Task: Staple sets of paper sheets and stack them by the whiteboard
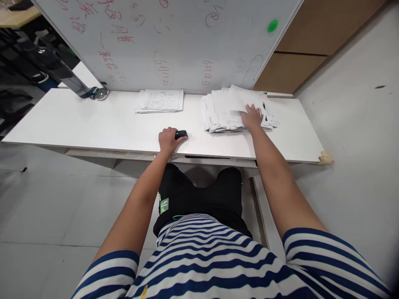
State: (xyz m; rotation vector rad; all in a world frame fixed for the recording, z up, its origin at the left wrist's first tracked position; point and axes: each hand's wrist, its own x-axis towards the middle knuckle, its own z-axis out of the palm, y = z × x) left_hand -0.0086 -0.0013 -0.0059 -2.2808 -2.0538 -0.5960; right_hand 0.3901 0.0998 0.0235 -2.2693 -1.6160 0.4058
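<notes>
My left hand rests on the white desk near its front edge, closed around a black stapler, whose end sticks out past the fingers. My right hand lies on an untidy pile of loose papers, fingers stretched out and apart on the top sheets. The fingertips touch the paper; whether a sheet is pinched I cannot make out. Left of that pile, near the back of the desk, sits a smaller, neater stack of printed sheets.
Behind the white desk stands a whiteboard with red writing and a green magnet. A clear bottle-like container leans across the desk's back left. Brown panels and a wall bound the right side.
</notes>
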